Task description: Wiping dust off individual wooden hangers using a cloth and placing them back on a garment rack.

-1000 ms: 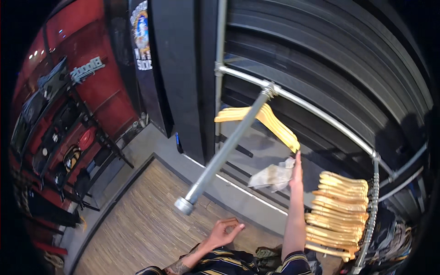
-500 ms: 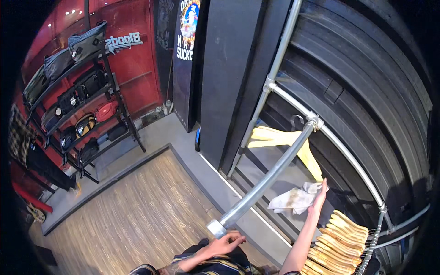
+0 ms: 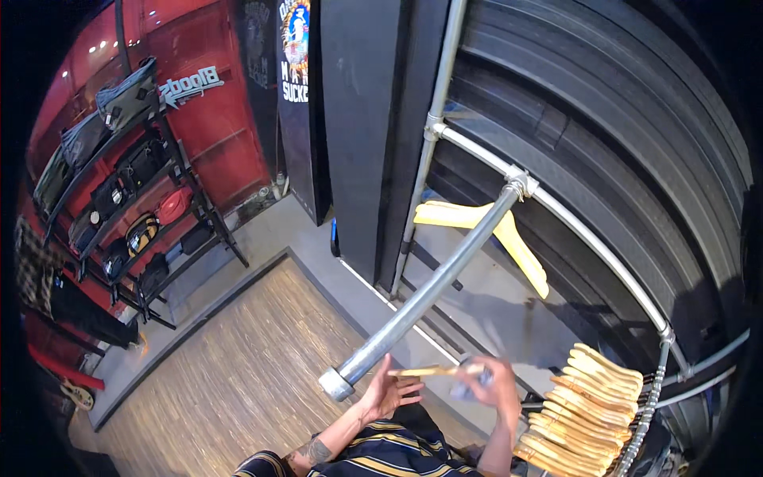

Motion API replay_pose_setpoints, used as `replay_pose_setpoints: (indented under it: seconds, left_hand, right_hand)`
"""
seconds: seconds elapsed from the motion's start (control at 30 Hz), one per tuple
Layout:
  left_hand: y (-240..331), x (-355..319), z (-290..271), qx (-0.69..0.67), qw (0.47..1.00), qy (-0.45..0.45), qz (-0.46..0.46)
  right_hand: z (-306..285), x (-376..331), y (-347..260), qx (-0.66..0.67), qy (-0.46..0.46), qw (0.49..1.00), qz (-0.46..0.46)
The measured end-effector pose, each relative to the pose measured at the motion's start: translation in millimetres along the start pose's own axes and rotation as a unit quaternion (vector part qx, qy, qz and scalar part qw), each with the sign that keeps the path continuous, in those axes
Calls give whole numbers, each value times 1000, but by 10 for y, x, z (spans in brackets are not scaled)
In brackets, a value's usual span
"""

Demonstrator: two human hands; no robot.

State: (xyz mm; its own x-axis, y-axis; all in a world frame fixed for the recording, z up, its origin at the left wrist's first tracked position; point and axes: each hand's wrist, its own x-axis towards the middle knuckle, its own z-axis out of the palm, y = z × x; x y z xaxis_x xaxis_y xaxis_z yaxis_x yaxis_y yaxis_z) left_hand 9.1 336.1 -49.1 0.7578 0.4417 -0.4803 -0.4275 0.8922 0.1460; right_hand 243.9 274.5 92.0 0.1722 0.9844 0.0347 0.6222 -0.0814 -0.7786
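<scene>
My right hand [image 3: 491, 387] is low in the view, blurred, and closed on a pale cloth [image 3: 463, 388]. A thin wooden hanger [image 3: 429, 370] lies level between my two hands, and its right end reaches my right hand. The spread fingers of my left hand [image 3: 389, 391] are at the hanger's left end, just below the capped tip of a grey metal rail [image 3: 421, 298] that juts toward me. One pale wooden hanger [image 3: 485, 226] hangs behind that rail.
A stack of several wooden hangers [image 3: 588, 405] hangs at the lower right on a curved rail [image 3: 604, 254]. A black rack with bags [image 3: 135, 215] stands against the red wall on the left. A dark panel [image 3: 358, 119] and a wood floor [image 3: 230, 381] are also in view.
My right hand has come down from beside the hanging hanger with the cloth and now meets my left hand at a wooden hanger. The view has tilted.
</scene>
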Motion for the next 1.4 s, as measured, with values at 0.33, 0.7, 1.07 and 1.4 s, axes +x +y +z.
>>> replay_pose_setpoints:
  seconds: [0.33,0.7,1.07,1.4]
  left_hand:
    - [-243,-376,-188,188,973,115,69]
    - [-630,-1134,41,396,910,71,102]
    - [-1444,-2070,-381,262,941,11,216]
    - [-2051,-2984,-215,254,919,52,298]
  right_hand:
    - [448,-1168,-64,157,51,983,83]
    - [1305,-959,-381,-237,183,948,-112]
    - [1594,-1771,-36,19,184,959,-217]
    - [1180,-2247,155,-10,319,937,-144]
